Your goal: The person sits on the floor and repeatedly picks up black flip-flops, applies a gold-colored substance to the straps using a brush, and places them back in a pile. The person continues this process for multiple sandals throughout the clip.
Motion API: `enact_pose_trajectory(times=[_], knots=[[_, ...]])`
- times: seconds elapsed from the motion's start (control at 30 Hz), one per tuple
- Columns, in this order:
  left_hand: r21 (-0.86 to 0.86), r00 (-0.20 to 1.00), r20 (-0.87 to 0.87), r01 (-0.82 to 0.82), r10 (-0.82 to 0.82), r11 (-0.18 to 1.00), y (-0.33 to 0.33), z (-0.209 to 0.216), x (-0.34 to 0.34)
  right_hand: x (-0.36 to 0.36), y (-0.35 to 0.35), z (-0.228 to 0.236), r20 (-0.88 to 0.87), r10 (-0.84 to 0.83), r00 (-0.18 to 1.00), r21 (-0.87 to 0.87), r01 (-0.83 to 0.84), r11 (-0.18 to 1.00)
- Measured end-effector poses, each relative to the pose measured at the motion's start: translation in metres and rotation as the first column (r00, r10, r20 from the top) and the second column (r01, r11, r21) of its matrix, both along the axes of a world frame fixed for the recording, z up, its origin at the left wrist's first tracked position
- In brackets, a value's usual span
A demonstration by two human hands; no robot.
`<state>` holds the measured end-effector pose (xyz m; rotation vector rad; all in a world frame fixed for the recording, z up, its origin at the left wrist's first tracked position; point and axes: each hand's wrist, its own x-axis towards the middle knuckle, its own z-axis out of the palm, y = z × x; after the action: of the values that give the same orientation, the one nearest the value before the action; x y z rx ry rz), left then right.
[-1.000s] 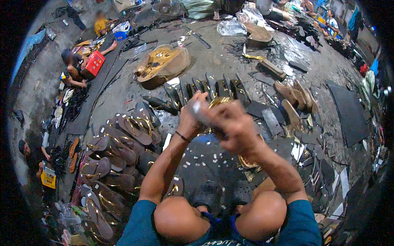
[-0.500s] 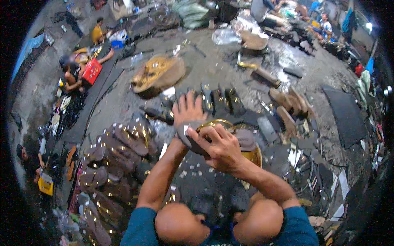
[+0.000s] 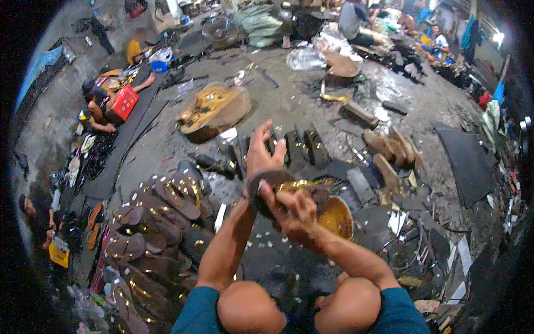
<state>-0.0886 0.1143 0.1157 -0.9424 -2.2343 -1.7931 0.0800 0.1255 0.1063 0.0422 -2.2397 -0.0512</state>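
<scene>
Overall dim, with a cool grey cast. Small white lamp (image 3: 498,38) burns out at upper right; second bright spot (image 3: 525,123) near right rim. Pale sheen on floor (image 3: 281,103), strongest toward upper right. Clear plastic bag (image 3: 306,59) catches highlights; gold straps (image 3: 191,186) glint. Deep shadow between knees (image 3: 349,303). Slight smear on right grip (image 3: 295,209) and sandal (image 3: 276,178); left grip (image 3: 264,153) somewhat soft. Far background lacks fine detail. Fisheye bends edges; corners black, with coloured speckle.
</scene>
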Motion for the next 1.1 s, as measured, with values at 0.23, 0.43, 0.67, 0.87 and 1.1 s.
enact_pose_trajectory(times=[0.23,0.43,0.67,0.87,1.1], knots=[[0.135,0.971,0.239,-0.055,0.021,0.989,-0.021,0.014,-0.011,-0.015,0.000,0.020,-0.052,0.087,0.995,-0.336,-0.100,0.937],[0.187,0.830,0.556,-0.069,-0.048,0.980,-0.019,0.031,0.012,0.000,0.011,0.054,-0.284,-0.025,0.958,-0.492,-0.124,0.861],[0.404,0.773,0.574,0.017,-0.268,0.915,-0.020,-0.004,-0.008,-0.005,0.013,0.060,-0.028,0.150,0.988,-0.421,-0.148,0.895],[-0.201,0.995,-0.051,-0.093,0.085,0.975,-0.037,-0.016,-0.013,-0.003,0.012,0.047,0.184,0.219,0.958,-0.246,-0.171,0.954],[-0.441,0.859,-0.506,-0.335,0.077,0.833,-0.038,0.011,0.006,-0.005,0.005,0.034,0.221,0.233,0.947,-0.276,-0.168,0.946]])
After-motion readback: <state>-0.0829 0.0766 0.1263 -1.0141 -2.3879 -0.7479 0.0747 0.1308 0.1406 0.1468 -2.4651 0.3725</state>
